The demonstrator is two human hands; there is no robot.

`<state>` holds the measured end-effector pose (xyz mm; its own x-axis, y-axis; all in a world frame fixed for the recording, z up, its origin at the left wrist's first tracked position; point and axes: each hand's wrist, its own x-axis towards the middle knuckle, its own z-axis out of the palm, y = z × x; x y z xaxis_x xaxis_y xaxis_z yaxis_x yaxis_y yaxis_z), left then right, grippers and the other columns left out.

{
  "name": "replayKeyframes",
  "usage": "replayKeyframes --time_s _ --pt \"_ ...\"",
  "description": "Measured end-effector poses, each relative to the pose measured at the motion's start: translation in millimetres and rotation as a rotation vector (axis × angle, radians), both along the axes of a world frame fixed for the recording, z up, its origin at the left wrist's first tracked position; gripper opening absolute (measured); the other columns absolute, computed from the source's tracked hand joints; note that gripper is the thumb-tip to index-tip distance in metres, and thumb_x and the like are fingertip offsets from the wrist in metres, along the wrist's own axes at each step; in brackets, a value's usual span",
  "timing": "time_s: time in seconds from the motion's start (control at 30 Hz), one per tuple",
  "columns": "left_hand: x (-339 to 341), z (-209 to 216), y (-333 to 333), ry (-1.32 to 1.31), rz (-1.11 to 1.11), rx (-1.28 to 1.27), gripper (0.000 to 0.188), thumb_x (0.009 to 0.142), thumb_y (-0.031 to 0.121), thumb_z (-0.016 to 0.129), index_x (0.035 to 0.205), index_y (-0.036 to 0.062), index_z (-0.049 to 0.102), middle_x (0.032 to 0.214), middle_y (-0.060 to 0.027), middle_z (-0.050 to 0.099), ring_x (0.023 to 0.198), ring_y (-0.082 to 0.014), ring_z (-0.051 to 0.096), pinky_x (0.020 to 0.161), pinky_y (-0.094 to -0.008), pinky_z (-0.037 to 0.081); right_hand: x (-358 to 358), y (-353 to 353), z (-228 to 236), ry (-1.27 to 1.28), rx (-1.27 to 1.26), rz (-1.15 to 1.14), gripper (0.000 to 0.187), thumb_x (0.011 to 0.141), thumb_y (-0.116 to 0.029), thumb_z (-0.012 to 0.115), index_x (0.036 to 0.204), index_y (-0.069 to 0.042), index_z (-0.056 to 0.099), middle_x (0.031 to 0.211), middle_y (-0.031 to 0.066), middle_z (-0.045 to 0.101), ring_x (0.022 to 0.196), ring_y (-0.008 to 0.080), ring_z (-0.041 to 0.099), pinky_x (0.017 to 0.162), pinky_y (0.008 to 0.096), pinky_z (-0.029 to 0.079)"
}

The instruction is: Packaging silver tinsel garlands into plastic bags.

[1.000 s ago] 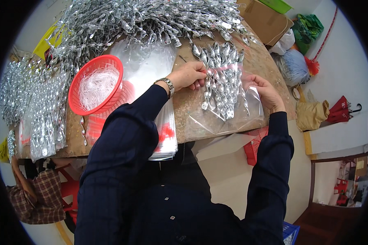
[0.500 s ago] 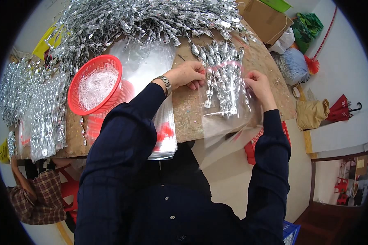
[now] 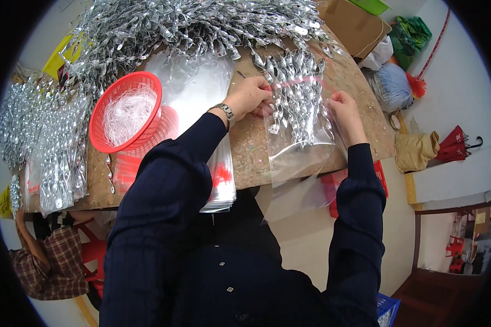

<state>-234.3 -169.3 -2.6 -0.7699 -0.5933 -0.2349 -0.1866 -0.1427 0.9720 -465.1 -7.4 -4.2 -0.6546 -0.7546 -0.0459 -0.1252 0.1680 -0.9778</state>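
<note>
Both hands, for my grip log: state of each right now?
Left hand: closed, holding the bag, left side.
Right hand: closed, holding the bag, right side.

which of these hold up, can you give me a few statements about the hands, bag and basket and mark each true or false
1. A wristwatch is on the left wrist, behind the left hand. True.
2. The right hand is inside the basket. False: the right hand is at the right edge of the clear bag.
3. Silver twists show through the upper part of the clear bag. True.
4. The basket is filled with silver twists. False: the red basket holds pale strands.
5. The red basket is to the left of the clear bag. True.
6. Both sleeves are white. False: both sleeves are dark.
</note>
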Motion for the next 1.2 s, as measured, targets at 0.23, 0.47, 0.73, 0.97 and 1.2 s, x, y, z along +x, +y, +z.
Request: replayKeyframes --time_s 0.23,0.47,0.73,0.97,1.2 --pt "-0.5 -8.5 -0.4 0.108 -0.006 0.201 0.006 0.097 0.012 0.055 0.099 0.0063 0.053 0.082 -0.0060 0.060 0.071 -0.0195 0.065 0.060 -0.0340 0.058 0.2 2.5 1.5 -0.306 0.021 0.073 0.008 0.094 -0.005 0.056 0.090 -0.010 0.051 0.078 -0.0021 0.054 0.065 0.0110 0.053 0.064 0.0303 0.054" --pt "-3.0 -14.9 3.4 0.185 -0.036 0.310 0.004 0.098 0.011 0.055 0.100 0.0079 0.053 0.084 -0.0036 0.060 0.072 -0.0140 0.061 0.064 -0.0292 0.055 -13.7 8.9 -13.8 -0.511 -0.095 0.152 0.004 0.095 -0.006 0.054 0.096 -0.010 0.054 0.085 0.0006 0.058 0.071 0.0135 0.059 0.069 0.0371 0.058" --pt "-9.5 -10.6 6.6 0.276 -0.034 0.567 0.003 0.100 0.006 0.049 0.098 0.0054 0.052 0.080 -0.0033 0.056 0.062 -0.0123 0.050 0.055 -0.0285 0.045 -7.4 10.9 -5.9 -0.672 -0.149 0.165 0.008 0.096 -0.004 0.054 0.103 -0.001 0.055 0.087 0.0048 0.057 0.074 0.0168 0.059 0.077 0.0456 0.059" --pt "-15.6 -10.1 14.4 0.167 -0.019 0.398 0.006 0.102 0.010 0.048 0.101 0.0058 0.051 0.081 -0.0049 0.058 0.065 -0.0147 0.056 0.058 -0.0302 0.051 -12.0 6.1 -9.4 -0.196 -0.010 0.079 0.002 0.095 -0.007 0.055 0.096 -0.007 0.056 0.086 0.0013 0.060 0.065 0.0094 0.050 0.060 0.0247 0.045" --pt "-9.8 -0.3 12.4 0.131 0.160 0.096 0.007 0.099 0.012 0.053 0.102 0.0055 0.053 0.079 -0.0074 0.062 0.065 -0.0160 0.063 0.055 -0.0287 0.054 2.9 5.2 6.5 -0.308 -0.161 -0.025 0.006 0.093 -0.003 0.053 0.090 -0.008 0.051 0.082 0.0054 0.061 0.063 0.0112 0.053 0.056 0.0247 0.048"
